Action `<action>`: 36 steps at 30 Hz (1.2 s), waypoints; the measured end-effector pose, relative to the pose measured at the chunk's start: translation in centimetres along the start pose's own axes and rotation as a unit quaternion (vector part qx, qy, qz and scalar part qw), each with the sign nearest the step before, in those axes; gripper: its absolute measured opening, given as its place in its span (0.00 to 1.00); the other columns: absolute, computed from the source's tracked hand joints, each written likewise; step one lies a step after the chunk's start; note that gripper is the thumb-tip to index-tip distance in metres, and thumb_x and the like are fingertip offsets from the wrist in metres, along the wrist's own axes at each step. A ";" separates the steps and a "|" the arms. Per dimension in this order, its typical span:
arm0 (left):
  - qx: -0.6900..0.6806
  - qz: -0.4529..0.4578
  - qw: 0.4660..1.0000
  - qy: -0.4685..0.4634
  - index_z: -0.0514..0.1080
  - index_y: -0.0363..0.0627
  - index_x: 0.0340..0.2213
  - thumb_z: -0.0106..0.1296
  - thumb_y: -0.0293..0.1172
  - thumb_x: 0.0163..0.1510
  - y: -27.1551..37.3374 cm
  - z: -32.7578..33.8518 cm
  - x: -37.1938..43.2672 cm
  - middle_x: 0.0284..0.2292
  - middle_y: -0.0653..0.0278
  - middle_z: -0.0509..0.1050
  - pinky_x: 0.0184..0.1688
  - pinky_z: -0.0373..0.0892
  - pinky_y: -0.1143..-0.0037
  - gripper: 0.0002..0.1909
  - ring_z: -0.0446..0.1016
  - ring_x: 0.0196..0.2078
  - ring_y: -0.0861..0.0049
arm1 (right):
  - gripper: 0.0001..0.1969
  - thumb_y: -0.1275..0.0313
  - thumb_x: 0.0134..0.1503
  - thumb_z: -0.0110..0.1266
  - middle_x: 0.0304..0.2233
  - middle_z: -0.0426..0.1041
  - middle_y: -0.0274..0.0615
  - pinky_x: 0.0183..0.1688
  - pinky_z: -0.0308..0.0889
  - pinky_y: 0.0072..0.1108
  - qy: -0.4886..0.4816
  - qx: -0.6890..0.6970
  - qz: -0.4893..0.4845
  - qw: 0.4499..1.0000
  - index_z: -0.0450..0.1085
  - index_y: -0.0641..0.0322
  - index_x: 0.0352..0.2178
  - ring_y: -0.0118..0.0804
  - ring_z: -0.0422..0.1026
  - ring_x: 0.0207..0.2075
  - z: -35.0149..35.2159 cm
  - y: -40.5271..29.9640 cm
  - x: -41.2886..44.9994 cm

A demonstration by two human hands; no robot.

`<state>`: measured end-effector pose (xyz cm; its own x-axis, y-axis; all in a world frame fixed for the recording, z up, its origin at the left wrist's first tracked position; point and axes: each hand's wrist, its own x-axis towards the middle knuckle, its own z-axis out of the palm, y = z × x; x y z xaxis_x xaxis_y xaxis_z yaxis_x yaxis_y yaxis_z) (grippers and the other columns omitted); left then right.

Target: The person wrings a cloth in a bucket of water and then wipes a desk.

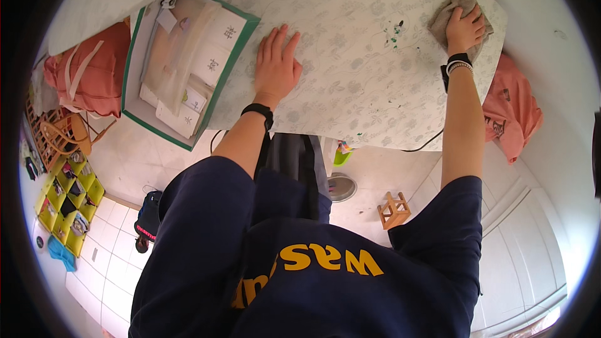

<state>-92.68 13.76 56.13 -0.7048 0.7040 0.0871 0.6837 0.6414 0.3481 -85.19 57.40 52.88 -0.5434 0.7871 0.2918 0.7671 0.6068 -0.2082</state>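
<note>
My left hand (277, 63) lies flat on the floral-patterned tabletop (338, 56), fingers slightly apart, just right of a green-rimmed box. Over at the table's right end my right hand (465, 30) presses on a crumpled grey-brown cloth (441, 19), fingers curled over it. Dark and green spots (396, 33) mark the tabletop between my hands, nearer the right one. The green-rimmed box (239, 56) holds white cards with characters and a translucent plastic sleeve (188, 56).
A pink bag (101, 70) is beyond the box at left; pink fabric (514, 108) hangs by the right table edge. A small wooden stool (394, 211) and a metal basin (342, 188) stand on the floor. A person (148, 220) is in the lower-left background. A dark cable (425, 144) runs under the near edge.
</note>
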 end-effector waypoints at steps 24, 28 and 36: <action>0.019 0.051 0.995 0.084 0.63 0.45 0.49 0.45 0.30 0.47 -0.4 1.1 0.0 0.53 0.54 0.59 0.59 0.52 0.60 0.24 0.56 0.57 0.57 | 0.32 0.54 0.54 0.42 0.60 0.49 0.50 0.60 0.40 0.48 -0.103 0.017 -0.055 0.993 0.52 0.56 0.58 0.59 0.45 0.61 -8.6 -14.9 -29.2; 0.023 0.062 0.995 0.081 0.63 0.45 0.49 0.44 0.30 0.48 -0.5 1.0 -0.1 0.53 0.54 0.59 0.59 0.52 0.60 0.24 0.55 0.57 0.57 | 0.31 0.56 0.52 0.47 0.60 0.50 0.48 0.60 0.41 0.45 -0.117 0.033 -0.005 0.993 0.55 0.53 0.56 0.56 0.47 0.61 -11.1 -17.2 -33.7; 0.020 0.065 0.995 0.072 0.60 0.46 0.50 0.44 0.29 0.48 -0.5 0.9 0.0 0.54 0.54 0.57 0.58 0.52 0.59 0.25 0.55 0.57 0.57 | 0.32 0.56 0.48 0.49 0.60 0.52 0.45 0.61 0.41 0.41 -0.073 0.001 0.216 0.974 0.58 0.52 0.55 0.52 0.47 0.61 -12.5 -13.6 -33.9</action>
<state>-92.85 13.69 55.11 -0.6286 0.7320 0.2627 0.7751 0.5619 0.2888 -72.88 21.07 57.46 -0.2135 0.9761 0.0418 0.9339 0.2164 -0.2846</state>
